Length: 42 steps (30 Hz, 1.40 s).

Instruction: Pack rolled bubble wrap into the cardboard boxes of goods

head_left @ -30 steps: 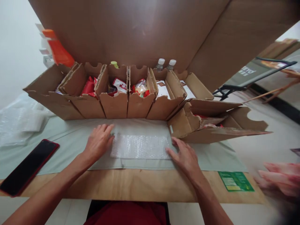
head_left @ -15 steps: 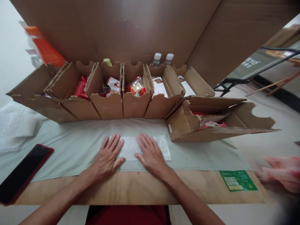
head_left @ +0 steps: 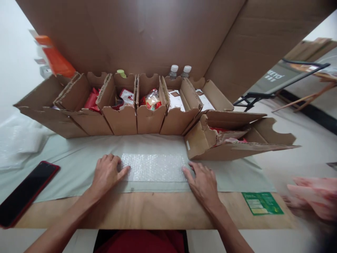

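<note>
A: I see the left hand (head_left: 106,173) flat, fingers loosely curled, gripping nothing, touching the left end of the bubble wrap sheet (head_left: 154,167)

B: Sheet looks?

A: Clear, bubbled, rectangular, flat on the pale green cloth (head_left: 79,158). Right hand (head_left: 202,182) spread open at its right end

B: Unclear?

A: Pink thing (head_left: 313,196) far right is blurred

My wooden surface (head_left: 158,211) carries a pale green sheet (head_left: 79,165), a green card (head_left: 262,203) and a phone (head_left: 25,193)
</note>
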### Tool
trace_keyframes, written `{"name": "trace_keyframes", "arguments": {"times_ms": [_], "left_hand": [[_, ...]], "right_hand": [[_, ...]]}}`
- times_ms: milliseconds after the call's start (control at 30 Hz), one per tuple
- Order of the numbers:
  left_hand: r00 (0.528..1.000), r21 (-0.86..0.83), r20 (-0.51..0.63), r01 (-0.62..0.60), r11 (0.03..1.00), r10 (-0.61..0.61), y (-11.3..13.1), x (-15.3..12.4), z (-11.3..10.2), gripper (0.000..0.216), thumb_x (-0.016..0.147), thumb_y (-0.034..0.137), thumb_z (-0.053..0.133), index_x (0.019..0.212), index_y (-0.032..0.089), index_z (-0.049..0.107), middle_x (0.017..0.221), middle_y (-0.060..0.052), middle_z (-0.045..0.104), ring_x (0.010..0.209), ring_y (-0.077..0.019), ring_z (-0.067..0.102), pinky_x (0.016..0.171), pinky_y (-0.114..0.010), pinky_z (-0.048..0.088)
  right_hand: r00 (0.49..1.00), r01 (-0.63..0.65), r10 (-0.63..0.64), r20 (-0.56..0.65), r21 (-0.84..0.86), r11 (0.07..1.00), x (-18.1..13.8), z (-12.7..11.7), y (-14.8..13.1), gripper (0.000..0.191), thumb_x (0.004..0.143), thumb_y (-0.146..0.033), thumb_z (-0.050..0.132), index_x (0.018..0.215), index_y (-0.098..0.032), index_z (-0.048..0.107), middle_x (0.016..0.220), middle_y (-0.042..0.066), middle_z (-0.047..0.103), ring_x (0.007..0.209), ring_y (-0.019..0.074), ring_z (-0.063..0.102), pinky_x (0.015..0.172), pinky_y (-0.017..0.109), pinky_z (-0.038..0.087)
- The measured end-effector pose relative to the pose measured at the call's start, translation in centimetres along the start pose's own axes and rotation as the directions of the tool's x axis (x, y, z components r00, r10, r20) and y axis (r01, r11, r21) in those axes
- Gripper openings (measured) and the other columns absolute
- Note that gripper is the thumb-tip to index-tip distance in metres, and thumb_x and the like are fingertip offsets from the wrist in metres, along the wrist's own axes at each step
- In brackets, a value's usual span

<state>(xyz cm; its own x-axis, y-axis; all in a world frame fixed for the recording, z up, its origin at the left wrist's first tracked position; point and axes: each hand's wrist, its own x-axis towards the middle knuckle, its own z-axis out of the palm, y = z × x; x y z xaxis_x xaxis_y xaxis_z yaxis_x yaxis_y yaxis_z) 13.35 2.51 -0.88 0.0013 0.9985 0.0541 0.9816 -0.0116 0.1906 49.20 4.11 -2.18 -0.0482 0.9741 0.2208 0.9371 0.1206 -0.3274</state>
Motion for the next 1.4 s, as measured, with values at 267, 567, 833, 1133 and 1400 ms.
{"name": "trace_keyframes", "arguments": {"times_ms": [267, 567, 833, 1133, 1400], "left_hand": [[1.0, -0.18, -0.029, 0.006, 0.984, -0.011, 0.4, 0.2, 0.1, 0.011, 0.085, 0.026, 0.052, 0.08, 0.022, 0.061, 0.076, -0.002, 0.068, 0.071, -0.0214, 0.065, 0.067, -0.031, 0.049], [0.957, -0.281, -0.1, -0.289, 0.915, 0.272, 6.2, 8.0, -0.5, 0.037, 0.088, 0.017, 0.057, 0.125, 0.019, 0.063, 0.117, -0.012, 0.073, 0.113, -0.0299, 0.065, 0.1, -0.046, 0.049], [0.795, -0.589, -0.047, -0.511, 0.626, 0.605, 6.1, -1.7, -3.0, 0.043, 0.084, 0.014, 0.055, 0.126, 0.022, 0.063, 0.125, -0.009, 0.068, 0.122, -0.0263, 0.058, 0.107, -0.045, 0.048], [0.969, -0.593, -0.112, -0.244, 0.768, 0.221, 7.5, -7.5, 1.4, 0.029, 0.093, 0.014, 0.053, 0.118, 0.02, 0.066, 0.085, -0.004, 0.074, 0.074, -0.0192, 0.067, 0.071, -0.033, 0.056], [0.973, -0.464, -0.079, -0.229, 0.856, 0.217, 7.1, -5.6, 3.0, 0.044, 0.09, 0.015, 0.056, 0.133, 0.021, 0.058, 0.076, 0.001, 0.069, 0.066, -0.0182, 0.066, 0.065, -0.029, 0.055]], "right_hand": [[0.998, -0.058, 0.05, 0.033, 0.299, 0.952, -1.6, -0.1, -2.9, 0.026, 0.097, -0.043, 0.051, 0.1, -0.02, 0.063, 0.072, 0.0, 0.064, 0.062, 0.0154, 0.061, 0.059, 0.026, 0.048], [0.992, -0.089, 0.124, -0.013, 0.622, 0.778, -14.9, 0.7, -8.2, 0.047, 0.099, -0.032, 0.06, 0.145, -0.026, 0.056, 0.098, 0.006, 0.076, 0.078, 0.02, 0.073, 0.073, 0.03, 0.061], [0.836, -0.546, 0.214, 0.505, 0.732, 0.407, -13.8, -1.0, -9.1, 0.047, 0.094, -0.06, 0.061, 0.122, -0.023, 0.069, 0.067, 0.001, 0.067, 0.058, 0.0169, 0.06, 0.059, 0.027, 0.052], [0.942, -0.334, 0.126, 0.311, 0.832, 0.443, -10.5, -1.5, -8.5, 0.052, 0.103, -0.04, 0.053, 0.153, -0.027, 0.042, 0.09, 0.003, 0.07, 0.066, 0.0146, 0.063, 0.06, 0.027, 0.053], [0.891, 0.455, -0.445, -0.093, 0.154, 0.877, -8.4, -0.2, -7.1, 0.035, 0.094, -0.013, 0.055, 0.126, -0.022, 0.066, 0.125, 0.013, 0.069, 0.113, 0.029, 0.062, 0.09, 0.045, 0.051]]}}
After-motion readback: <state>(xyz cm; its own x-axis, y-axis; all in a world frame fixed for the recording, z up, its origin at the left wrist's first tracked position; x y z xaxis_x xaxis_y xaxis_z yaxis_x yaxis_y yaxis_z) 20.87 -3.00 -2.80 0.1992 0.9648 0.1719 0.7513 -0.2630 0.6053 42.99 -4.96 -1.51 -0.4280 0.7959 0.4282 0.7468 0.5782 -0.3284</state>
